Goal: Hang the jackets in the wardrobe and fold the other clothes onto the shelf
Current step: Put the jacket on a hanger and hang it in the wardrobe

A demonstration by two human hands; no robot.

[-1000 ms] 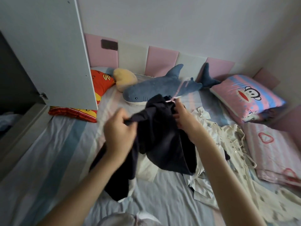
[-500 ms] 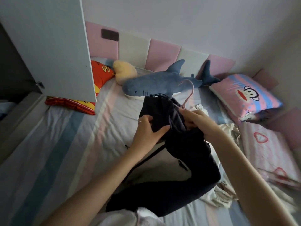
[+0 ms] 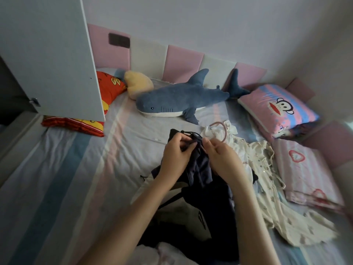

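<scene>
Noted dark jacket (image 3: 208, 203) bunched on bed (image 3: 76, 169), lower part hidden by forearms; left hand (image 3: 175, 155) pinching its collar, right hand (image 3: 222, 158) pinching pink hanger (image 3: 225, 131), only hook visible; cream garment (image 3: 267, 169) alongside, shark plush (image 3: 181, 98) beyond.

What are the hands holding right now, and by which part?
Left hand grips the dark jacket at its bunched top edge; right hand pinches the pink hanger just below its hook.
</scene>
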